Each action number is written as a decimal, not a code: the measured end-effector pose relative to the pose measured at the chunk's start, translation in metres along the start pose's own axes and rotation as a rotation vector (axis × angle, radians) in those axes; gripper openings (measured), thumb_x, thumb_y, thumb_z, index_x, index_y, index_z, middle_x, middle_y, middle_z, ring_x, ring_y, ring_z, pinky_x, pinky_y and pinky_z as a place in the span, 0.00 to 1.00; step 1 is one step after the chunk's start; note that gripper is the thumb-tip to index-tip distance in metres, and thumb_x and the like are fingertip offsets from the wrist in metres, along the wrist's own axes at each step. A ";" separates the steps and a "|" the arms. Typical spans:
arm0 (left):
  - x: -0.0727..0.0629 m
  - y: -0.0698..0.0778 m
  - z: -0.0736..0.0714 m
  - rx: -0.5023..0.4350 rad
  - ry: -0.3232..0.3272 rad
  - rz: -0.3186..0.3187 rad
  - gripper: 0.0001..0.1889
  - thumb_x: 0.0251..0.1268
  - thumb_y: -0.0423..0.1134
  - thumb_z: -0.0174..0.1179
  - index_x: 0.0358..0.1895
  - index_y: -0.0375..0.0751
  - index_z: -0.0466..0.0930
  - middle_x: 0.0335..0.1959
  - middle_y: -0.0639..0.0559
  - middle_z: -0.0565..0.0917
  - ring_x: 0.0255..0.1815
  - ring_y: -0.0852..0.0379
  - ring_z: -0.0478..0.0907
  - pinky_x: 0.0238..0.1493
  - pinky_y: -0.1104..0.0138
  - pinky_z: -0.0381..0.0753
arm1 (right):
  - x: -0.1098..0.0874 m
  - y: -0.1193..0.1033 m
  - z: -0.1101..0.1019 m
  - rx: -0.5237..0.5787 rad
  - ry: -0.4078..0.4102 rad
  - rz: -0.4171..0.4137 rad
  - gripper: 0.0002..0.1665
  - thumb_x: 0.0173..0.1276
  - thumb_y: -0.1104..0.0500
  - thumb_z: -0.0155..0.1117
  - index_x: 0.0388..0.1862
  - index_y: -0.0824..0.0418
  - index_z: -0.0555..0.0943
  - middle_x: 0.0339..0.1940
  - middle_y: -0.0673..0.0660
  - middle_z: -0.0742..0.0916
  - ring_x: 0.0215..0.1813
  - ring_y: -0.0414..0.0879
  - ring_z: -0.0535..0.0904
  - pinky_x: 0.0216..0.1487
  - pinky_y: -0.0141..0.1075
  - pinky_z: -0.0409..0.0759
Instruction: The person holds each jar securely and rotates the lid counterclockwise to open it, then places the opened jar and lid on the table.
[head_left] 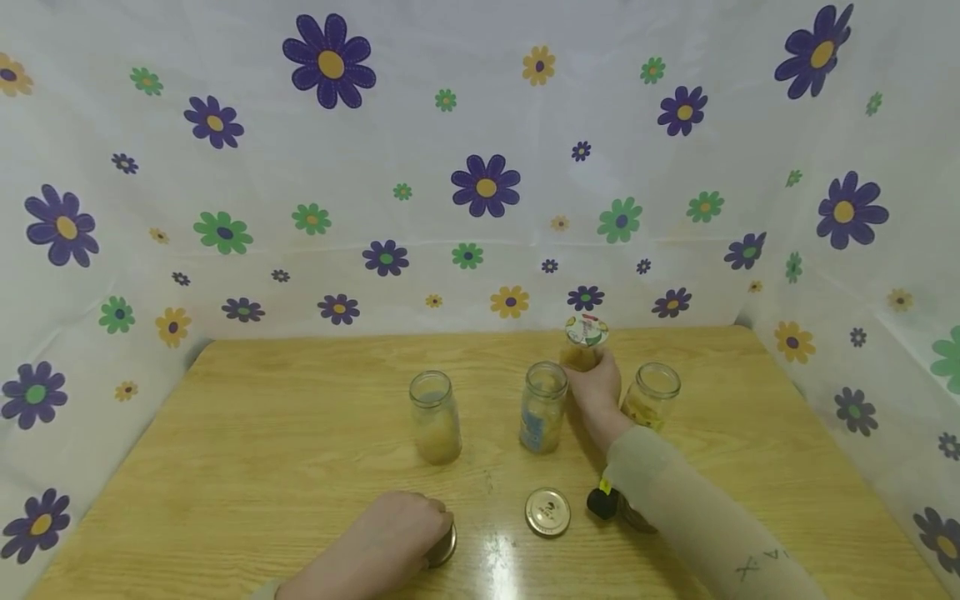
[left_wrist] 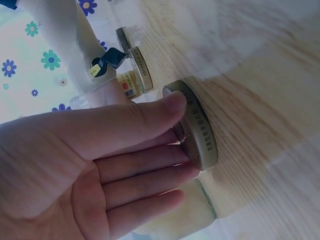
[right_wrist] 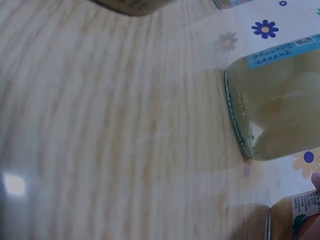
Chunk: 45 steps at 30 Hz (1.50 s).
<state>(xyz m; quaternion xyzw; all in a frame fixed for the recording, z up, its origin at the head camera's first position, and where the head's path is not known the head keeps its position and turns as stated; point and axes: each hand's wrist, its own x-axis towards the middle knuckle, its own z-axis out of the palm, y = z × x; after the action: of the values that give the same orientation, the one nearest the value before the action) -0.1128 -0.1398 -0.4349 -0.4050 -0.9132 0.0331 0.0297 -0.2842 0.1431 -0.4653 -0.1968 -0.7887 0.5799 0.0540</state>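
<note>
My left hand (head_left: 397,533) pinches a metal jar lid (left_wrist: 205,135) between thumb and fingers, the lid tilted on edge close over the table (head_left: 300,483). My right hand (head_left: 597,387) reaches to the back and grips a fruit cup (head_left: 587,330) with a printed top; its lower part is hidden behind the middle jar and the hand. Three open glass jars stand upright: a left jar (head_left: 435,433) with pale contents, a middle jar (head_left: 542,417) with a blue label, and a right jar (head_left: 654,392) partly behind the right wrist.
A gold lid (head_left: 547,512) lies flat in front of the middle jar. Another lid (head_left: 637,517) is partly covered by the right forearm. A black piece with a yellow tag (head_left: 602,502) sits by the right cuff. Flower-printed cloth (head_left: 420,167) walls the table's back and sides.
</note>
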 end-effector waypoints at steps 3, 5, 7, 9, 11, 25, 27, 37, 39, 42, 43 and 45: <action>0.000 -0.001 -0.001 0.009 0.001 0.005 0.20 0.42 0.33 0.81 0.20 0.52 0.75 0.19 0.63 0.74 0.19 0.66 0.69 0.20 0.72 0.67 | 0.000 -0.002 -0.001 0.004 0.002 0.001 0.45 0.66 0.63 0.76 0.78 0.70 0.66 0.78 0.70 0.74 0.82 0.64 0.66 0.87 0.53 0.62; 0.000 -0.001 -0.001 0.012 0.003 0.006 0.20 0.41 0.33 0.82 0.20 0.52 0.74 0.19 0.63 0.74 0.19 0.66 0.69 0.20 0.72 0.67 | 0.001 -0.002 0.000 0.009 0.003 0.001 0.46 0.66 0.63 0.77 0.78 0.69 0.66 0.78 0.70 0.74 0.82 0.64 0.66 0.87 0.52 0.62; 0.000 -0.001 -0.001 0.018 0.011 0.008 0.20 0.41 0.33 0.82 0.20 0.52 0.74 0.19 0.63 0.74 0.19 0.66 0.69 0.20 0.73 0.67 | 0.001 -0.002 0.000 0.016 0.005 0.000 0.46 0.66 0.63 0.77 0.78 0.69 0.66 0.78 0.70 0.74 0.82 0.63 0.67 0.87 0.52 0.63; 0.000 -0.001 0.000 0.024 0.016 0.009 0.21 0.40 0.33 0.82 0.20 0.53 0.74 0.19 0.63 0.74 0.19 0.66 0.69 0.20 0.73 0.67 | 0.002 -0.002 0.001 0.022 0.009 -0.002 0.44 0.66 0.64 0.76 0.77 0.69 0.67 0.78 0.70 0.75 0.82 0.63 0.68 0.86 0.51 0.63; 0.000 -0.001 0.000 0.023 0.022 0.011 0.21 0.40 0.32 0.81 0.20 0.53 0.74 0.19 0.63 0.74 0.19 0.66 0.69 0.20 0.73 0.67 | 0.003 -0.001 0.001 0.033 0.012 -0.002 0.43 0.66 0.65 0.75 0.76 0.70 0.68 0.76 0.70 0.76 0.81 0.63 0.69 0.86 0.52 0.65; 0.000 0.001 -0.002 -0.003 0.002 0.004 0.20 0.45 0.31 0.80 0.20 0.53 0.74 0.19 0.64 0.73 0.19 0.68 0.66 0.20 0.74 0.66 | 0.003 -0.003 0.001 0.074 -0.015 0.029 0.45 0.65 0.66 0.73 0.78 0.68 0.66 0.76 0.69 0.76 0.79 0.62 0.70 0.84 0.51 0.68; 0.000 0.000 -0.001 -0.009 -0.001 0.003 0.20 0.45 0.32 0.81 0.21 0.53 0.74 0.19 0.64 0.73 0.20 0.68 0.66 0.21 0.74 0.66 | 0.002 -0.005 0.000 0.069 -0.025 0.030 0.45 0.65 0.66 0.74 0.79 0.68 0.65 0.77 0.69 0.75 0.80 0.62 0.69 0.84 0.51 0.67; -0.002 -0.002 0.000 -0.014 0.029 0.013 0.20 0.42 0.32 0.82 0.23 0.52 0.75 0.21 0.64 0.75 0.21 0.65 0.71 0.22 0.73 0.68 | -0.008 -0.027 -0.008 0.059 -0.112 0.031 0.46 0.65 0.66 0.72 0.80 0.67 0.64 0.77 0.68 0.75 0.80 0.63 0.69 0.84 0.52 0.68; -0.002 -0.002 0.000 -0.021 0.026 0.007 0.20 0.42 0.33 0.82 0.23 0.53 0.75 0.21 0.64 0.74 0.22 0.65 0.71 0.22 0.73 0.68 | -0.011 -0.031 -0.010 0.075 -0.132 0.024 0.47 0.65 0.66 0.72 0.81 0.67 0.63 0.78 0.68 0.74 0.80 0.63 0.69 0.84 0.52 0.68; -0.003 -0.003 0.000 -0.045 0.022 -0.004 0.21 0.41 0.32 0.82 0.23 0.53 0.73 0.20 0.64 0.73 0.22 0.66 0.70 0.23 0.73 0.67 | -0.012 -0.036 -0.013 0.055 -0.148 -0.001 0.47 0.66 0.65 0.73 0.81 0.67 0.62 0.78 0.69 0.74 0.80 0.63 0.70 0.84 0.52 0.68; -0.003 -0.003 0.000 -0.057 0.018 -0.009 0.22 0.41 0.31 0.81 0.23 0.53 0.73 0.20 0.64 0.73 0.22 0.67 0.69 0.23 0.73 0.67 | -0.013 -0.038 -0.013 0.046 -0.152 -0.010 0.48 0.66 0.65 0.74 0.81 0.68 0.62 0.78 0.69 0.74 0.80 0.63 0.70 0.84 0.52 0.68; -0.004 -0.003 0.000 -0.080 0.014 -0.014 0.22 0.41 0.30 0.81 0.23 0.53 0.72 0.20 0.64 0.72 0.22 0.67 0.67 0.23 0.74 0.66 | -0.012 -0.040 -0.015 0.031 -0.156 -0.030 0.47 0.66 0.64 0.75 0.80 0.68 0.64 0.77 0.69 0.75 0.79 0.63 0.71 0.83 0.52 0.69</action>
<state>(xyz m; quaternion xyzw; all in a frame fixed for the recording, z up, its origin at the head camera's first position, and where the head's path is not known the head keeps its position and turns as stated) -0.1125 -0.1449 -0.4350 -0.3996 -0.9164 -0.0065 0.0202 -0.2783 0.1417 -0.4215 -0.1384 -0.7843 0.6047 0.0042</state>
